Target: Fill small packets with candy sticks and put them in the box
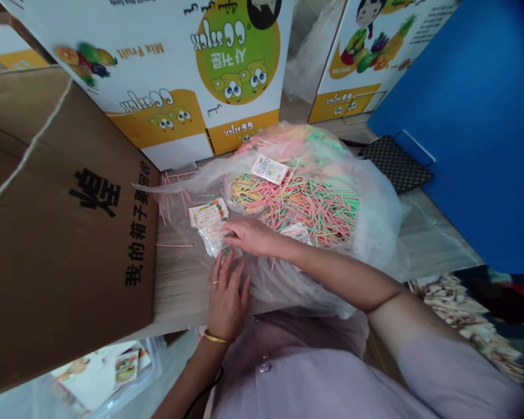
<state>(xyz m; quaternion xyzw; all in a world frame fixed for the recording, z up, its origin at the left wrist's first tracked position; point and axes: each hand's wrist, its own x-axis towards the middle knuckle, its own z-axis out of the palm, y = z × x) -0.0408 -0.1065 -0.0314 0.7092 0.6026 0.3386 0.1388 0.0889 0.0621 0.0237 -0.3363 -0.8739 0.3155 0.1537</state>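
Several small printed packets (209, 220) lie in a loose pile on the left edge of a clear plastic bag. My right hand (253, 235) reaches in from the right, its fingers pinched at the right side of a white packet (211, 237). Just below, my left hand (229, 297) has its fingers slightly apart, with the tips by the packet's lower end. The big clear bag (378, 203) lies open around many thin pink, green and yellow sticks (305, 203). Another printed packet (269, 169) rests on top of the sticks, and one more (297, 233) is partly behind my right forearm.
A brown carton (70, 244) stands at the left. Printed white and yellow boxes (166, 64) stand behind the bag. A blue panel (463, 134) and a dark patterned object (395, 163) are at the right. Below the table edge is a clear bin (152, 372) with printed packets.
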